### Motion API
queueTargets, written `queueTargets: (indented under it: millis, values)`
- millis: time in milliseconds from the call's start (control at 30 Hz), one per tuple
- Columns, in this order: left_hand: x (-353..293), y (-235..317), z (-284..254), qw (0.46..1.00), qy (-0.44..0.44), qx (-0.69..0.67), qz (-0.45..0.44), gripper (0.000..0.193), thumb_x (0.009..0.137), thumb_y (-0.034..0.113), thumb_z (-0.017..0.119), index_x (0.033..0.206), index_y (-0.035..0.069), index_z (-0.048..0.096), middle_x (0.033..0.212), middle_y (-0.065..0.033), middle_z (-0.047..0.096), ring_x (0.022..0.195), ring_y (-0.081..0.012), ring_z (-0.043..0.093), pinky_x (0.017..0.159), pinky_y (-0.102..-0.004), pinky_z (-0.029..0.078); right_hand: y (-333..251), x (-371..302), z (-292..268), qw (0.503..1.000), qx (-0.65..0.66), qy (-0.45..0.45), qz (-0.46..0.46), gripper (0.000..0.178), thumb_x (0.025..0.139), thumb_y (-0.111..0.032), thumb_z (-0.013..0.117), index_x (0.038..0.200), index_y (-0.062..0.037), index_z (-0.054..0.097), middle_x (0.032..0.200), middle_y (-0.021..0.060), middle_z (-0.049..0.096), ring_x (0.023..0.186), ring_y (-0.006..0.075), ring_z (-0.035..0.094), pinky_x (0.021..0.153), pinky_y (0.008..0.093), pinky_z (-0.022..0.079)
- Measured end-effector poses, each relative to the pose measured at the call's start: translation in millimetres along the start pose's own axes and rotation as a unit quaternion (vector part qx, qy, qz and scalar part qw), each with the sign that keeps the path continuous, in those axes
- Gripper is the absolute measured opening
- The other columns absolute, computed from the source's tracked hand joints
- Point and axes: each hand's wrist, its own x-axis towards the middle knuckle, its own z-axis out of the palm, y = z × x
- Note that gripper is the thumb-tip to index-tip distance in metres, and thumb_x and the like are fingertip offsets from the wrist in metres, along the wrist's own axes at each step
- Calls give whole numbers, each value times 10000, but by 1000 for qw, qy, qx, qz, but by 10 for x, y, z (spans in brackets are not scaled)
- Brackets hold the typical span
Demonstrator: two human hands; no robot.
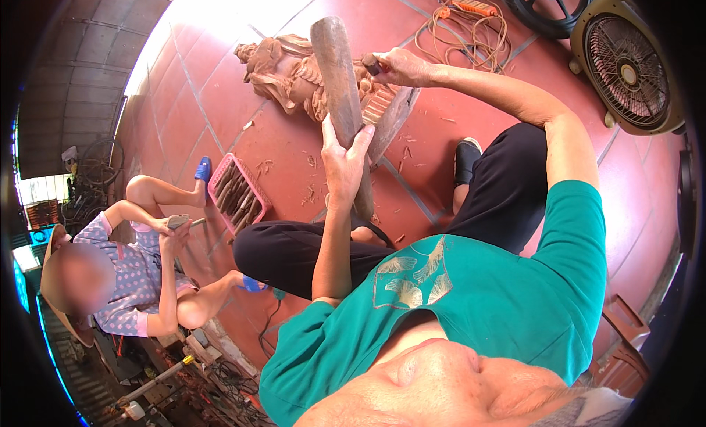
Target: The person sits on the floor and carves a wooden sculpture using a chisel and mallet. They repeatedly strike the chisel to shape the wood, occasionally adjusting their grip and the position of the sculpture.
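Note:
My left hand [343, 166] is closed around a long, worn wooden mallet [335, 67], whose thick end points up and away from me. In my right hand [404, 68] is a chisel [372, 64], its dark handle end showing and its blade hidden from view. Both hands are over a carved wooden figure [283, 73] lying on the floor, with folds and rows of ridges cut into it. The mallet crosses in front of the figure and hides part of it. The near end of the carving is an uncarved block [397, 122].
A pink basket [235, 156] of chisels stands to the left. Beyond it, a seated person [140, 273] in a hat holds a phone. Wood chips dot the red tiles. An orange cord [471, 41] lies far right, near a box fan [629, 70] and a wheel [548, 4].

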Motion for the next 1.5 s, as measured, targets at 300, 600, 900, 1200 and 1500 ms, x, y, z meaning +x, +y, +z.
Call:
queueTargets:
  millis: [300, 600, 900, 1200, 1500]
  values:
    - [139, -315, -46, 991, -33, 128, 27, 633, 900, 215, 750, 1390, -24, 428, 1077, -237, 696, 985, -323, 688, 898, -418, 530, -220, -18, -18, 997, -53, -59, 5, 225, 894, -179, 665, 1066, -52, 594, 791, 182, 688, 756, 400, 670, 694, 505, 512]
    - [21, -105, 71, 991, 39, 126, -2, 608, 920, 221, 733, 1378, -35, 426, 1036, -291, 690, 974, -331, 698, 877, -435, 529, -187, 1, 57, 996, -71, -34, -48, 275, 870, -219, 738, 989, -29, 577, 779, 158, 637, 711, 375, 647, 642, 465, 493]
    - [134, -388, -85, 999, -17, 26, -21, 511, 930, 204, 720, 1335, -14, 497, 1082, -126, 675, 968, -195, 634, 876, -333, 514, 203, 17, -87, 997, -12, 58, 45, 310, 906, -251, 741, 1017, -26, 559, 719, 165, 653, 625, 333, 630, 604, 419, 492]
    - [113, -270, -69, 999, -12, 44, -23, 572, 928, 203, 728, 1357, -61, 457, 1038, -154, 693, 944, -212, 660, 860, -357, 530, 66, 88, 59, 999, 5, 22, 26, 329, 908, -217, 728, 1144, -66, 556, 787, 164, 687, 729, 353, 692, 668, 443, 534]
    - [80, -244, -21, 997, 21, 35, 64, 541, 942, 153, 715, 1388, -15, 458, 990, -89, 663, 819, -127, 615, 695, -281, 502, 42, 107, 107, 1000, -4, 15, -2, 299, 903, -227, 720, 1112, -60, 587, 723, 163, 661, 668, 372, 661, 620, 453, 510]
